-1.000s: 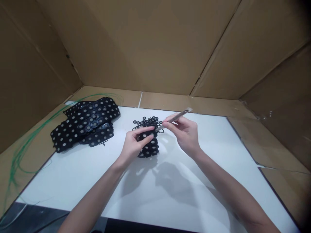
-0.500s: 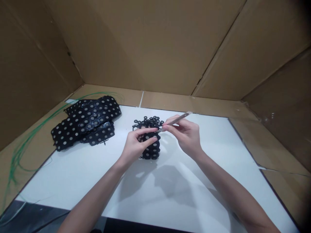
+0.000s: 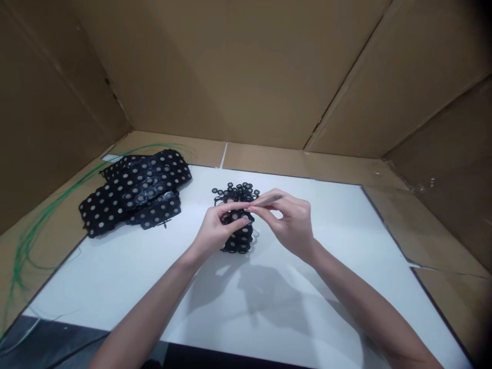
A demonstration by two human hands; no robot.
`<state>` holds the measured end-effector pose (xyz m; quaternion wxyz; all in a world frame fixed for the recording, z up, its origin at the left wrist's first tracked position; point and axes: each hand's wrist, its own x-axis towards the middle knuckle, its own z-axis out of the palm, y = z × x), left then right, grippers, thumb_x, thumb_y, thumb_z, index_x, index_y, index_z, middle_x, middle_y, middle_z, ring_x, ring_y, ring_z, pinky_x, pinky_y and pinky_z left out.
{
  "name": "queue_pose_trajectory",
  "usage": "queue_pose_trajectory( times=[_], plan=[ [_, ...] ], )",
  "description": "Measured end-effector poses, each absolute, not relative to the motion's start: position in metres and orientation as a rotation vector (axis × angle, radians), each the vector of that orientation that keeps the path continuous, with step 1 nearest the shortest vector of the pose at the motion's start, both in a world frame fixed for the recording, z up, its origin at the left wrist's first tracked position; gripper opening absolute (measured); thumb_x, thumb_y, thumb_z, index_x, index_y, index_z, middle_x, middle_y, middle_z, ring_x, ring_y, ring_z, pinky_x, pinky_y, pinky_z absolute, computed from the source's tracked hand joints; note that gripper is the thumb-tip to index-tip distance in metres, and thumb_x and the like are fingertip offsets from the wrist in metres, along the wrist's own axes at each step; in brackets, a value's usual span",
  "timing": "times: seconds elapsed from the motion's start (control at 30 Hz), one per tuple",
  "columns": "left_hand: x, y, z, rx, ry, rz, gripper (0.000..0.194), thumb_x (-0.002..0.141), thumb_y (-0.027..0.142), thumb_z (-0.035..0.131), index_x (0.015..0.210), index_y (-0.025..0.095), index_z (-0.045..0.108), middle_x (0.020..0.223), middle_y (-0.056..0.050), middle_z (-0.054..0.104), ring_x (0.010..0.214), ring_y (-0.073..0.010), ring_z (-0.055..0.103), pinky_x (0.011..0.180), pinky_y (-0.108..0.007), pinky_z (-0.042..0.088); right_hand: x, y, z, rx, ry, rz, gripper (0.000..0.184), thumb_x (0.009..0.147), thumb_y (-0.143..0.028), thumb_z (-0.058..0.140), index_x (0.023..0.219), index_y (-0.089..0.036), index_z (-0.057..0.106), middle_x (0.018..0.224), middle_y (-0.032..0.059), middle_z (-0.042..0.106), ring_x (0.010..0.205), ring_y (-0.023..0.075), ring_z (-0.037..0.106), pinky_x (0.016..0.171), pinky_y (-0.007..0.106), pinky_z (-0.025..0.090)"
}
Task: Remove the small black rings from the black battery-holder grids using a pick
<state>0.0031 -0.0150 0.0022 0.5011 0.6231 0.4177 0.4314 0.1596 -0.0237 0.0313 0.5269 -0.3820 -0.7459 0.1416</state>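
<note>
My left hand (image 3: 215, 230) pinches a black strip of round parts with pale centres (image 3: 240, 237), holding it upright over the white board (image 3: 269, 297). My right hand (image 3: 290, 223) grips thin metal tweezers (image 3: 269, 200), their tip meeting the top of the strip beside my left fingertips. Just behind the hands lies a small heap of loose black rings (image 3: 236, 192).
A pile of black strips with pale dots (image 3: 134, 192) lies at the board's far left. Green wires (image 3: 34, 230) curve along the cardboard floor on the left. Cardboard walls (image 3: 246, 72) close in the back and both sides. A dark edge runs along the board's near side.
My right hand has lowered and tilted the tweezers flatter, bringing the tip down onto the strip. The strip in my left hand stands a little more upright.
</note>
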Motion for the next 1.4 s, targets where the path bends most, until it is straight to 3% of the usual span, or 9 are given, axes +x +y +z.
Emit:
queue_pose_trajectory(
  times=[0.43, 0.6, 0.73, 0.87, 1.03, 1.23, 1.4],
  plan=[
    [0.002, -0.009, -0.005, 1.477, 1.000, 1.016, 0.024, 0.068, 0.026, 0.065, 0.091, 0.017, 0.069, 0.097, -0.006, 0.069, 0.094, -0.0214, 0.060, 0.088, -0.032, 0.041, 0.148, -0.020, 0.011, -1.066, -1.874, 0.282, 0.015, 0.079, -0.019, 0.055, 0.067, -0.017, 0.063, 0.067, 0.0031, 0.063, 0.062, 0.0132, 0.058, 0.058, 0.026, 0.048],
    [0.002, -0.008, -0.005, 1.530, 1.120, 1.020, 0.030, 0.067, 0.025, 0.066, 0.096, 0.020, 0.067, 0.101, -0.006, 0.067, 0.098, -0.0227, 0.058, 0.093, -0.036, 0.037, 0.161, -0.022, 0.034, -1.092, -1.608, 0.478, 0.010, 0.077, -0.023, 0.059, 0.070, -0.019, 0.064, 0.071, 0.0020, 0.065, 0.063, 0.0132, 0.061, 0.056, 0.025, 0.051],
    [0.000, -0.005, -0.003, 1.542, 1.181, 0.983, 0.036, 0.065, 0.026, 0.066, 0.101, 0.022, 0.066, 0.106, -0.006, 0.064, 0.103, -0.0245, 0.054, 0.093, -0.039, 0.036, 0.176, -0.029, 0.060, -1.058, -1.256, 0.385, 0.004, 0.075, -0.023, 0.062, 0.073, -0.020, 0.063, 0.069, -0.0011, 0.062, 0.056, 0.0111, 0.060, 0.053, 0.025, 0.053],
    [-0.003, -0.003, 0.002, 1.555, 1.115, 0.971, 0.051, 0.063, 0.021, 0.067, 0.113, 0.026, 0.059, 0.118, -0.006, 0.058, 0.104, -0.0256, 0.054, 0.083, -0.037, 0.044, 0.175, -0.029, 0.063, -1.062, -1.305, 0.474, 0.004, 0.072, -0.022, 0.064, 0.070, -0.019, 0.063, 0.068, -0.0012, 0.062, 0.056, 0.0110, 0.060, 0.053, 0.025, 0.054],
    [-0.001, -0.005, 0.003, 1.580, 1.067, 1.053, 0.049, 0.063, 0.023, 0.068, 0.111, 0.024, 0.059, 0.118, -0.005, 0.059, 0.108, -0.0232, 0.053, 0.091, -0.035, 0.040, 0.165, -0.023, 0.044, -1.011, -1.451, 0.641, 0.004, 0.072, -0.020, 0.064, 0.069, -0.017, 0.065, 0.073, 0.0013, 0.063, 0.065, 0.0118, 0.060, 0.057, 0.025, 0.053],
    [0.003, -0.010, 0.002, 1.582, 1.137, 1.103, 0.024, 0.065, 0.030, 0.068, 0.086, 0.019, 0.068, 0.089, -0.004, 0.069, 0.083, -0.0190, 0.061, 0.079, -0.030, 0.045, 0.161, -0.019, 0.033, -0.955, -1.547, 0.647, 0.003, 0.073, -0.018, 0.063, 0.071, -0.018, 0.066, 0.073, 0.0013, 0.064, 0.069, 0.0126, 0.059, 0.060, 0.026, 0.052],
    [0.005, -0.012, 0.003, 1.522, 1.141, 1.025, 0.036, 0.059, 0.027, 0.072, 0.094, 0.019, 0.066, 0.092, -0.004, 0.068, 0.070, -0.0153, 0.060, 0.066, -0.027, 0.047, 0.163, -0.019, 0.036, -0.976, -1.538, 0.680, 0.003, 0.072, -0.018, 0.064, 0.071, -0.016, 0.066, 0.072, 0.0019, 0.063, 0.067, 0.0127, 0.059, 0.059, 0.026, 0.052]
  ],
)
